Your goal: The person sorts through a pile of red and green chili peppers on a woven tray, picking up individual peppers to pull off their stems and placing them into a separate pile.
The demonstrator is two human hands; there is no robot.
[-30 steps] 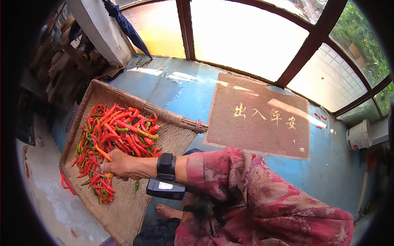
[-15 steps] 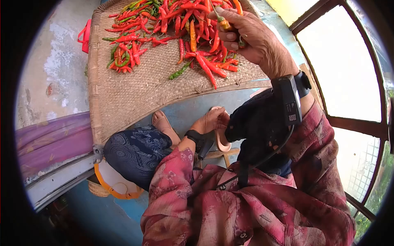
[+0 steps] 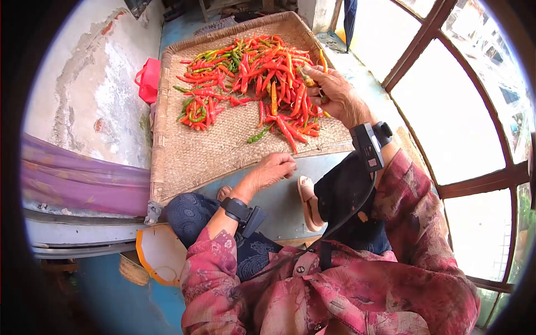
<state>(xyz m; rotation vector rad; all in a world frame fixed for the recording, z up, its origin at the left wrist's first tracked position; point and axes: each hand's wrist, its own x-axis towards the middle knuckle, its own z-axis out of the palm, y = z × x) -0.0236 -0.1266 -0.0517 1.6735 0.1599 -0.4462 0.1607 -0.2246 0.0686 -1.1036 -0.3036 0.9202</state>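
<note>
Chili peppers (image 3: pixel 285 129), slender, mostly red, some green

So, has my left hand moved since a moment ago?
Yes, your left hand has moved closer to the near edge of the tray.
</note>
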